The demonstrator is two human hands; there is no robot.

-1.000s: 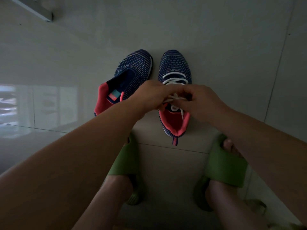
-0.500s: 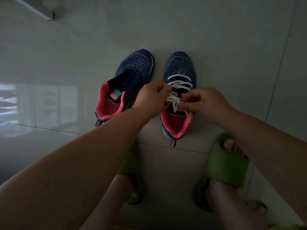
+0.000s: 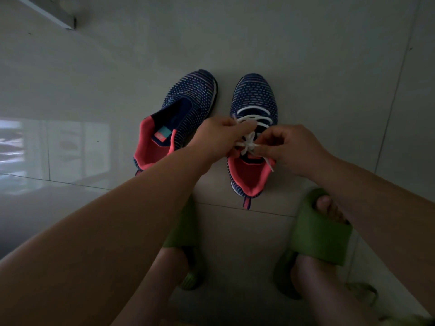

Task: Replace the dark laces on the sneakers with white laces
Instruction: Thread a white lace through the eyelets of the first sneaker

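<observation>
Both pinching the white lace point(image 3: 250, 143) over the right sneaker point(image 3: 253, 128): left hand point(image 3: 219, 140), right hand point(image 3: 290, 148); left sneaker point(image 3: 179, 118) unlaced alongside.

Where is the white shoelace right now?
In the head view, the white lace is threaded on the right-side sneaker, knotted between the left hand and right hand pinching it.
</observation>
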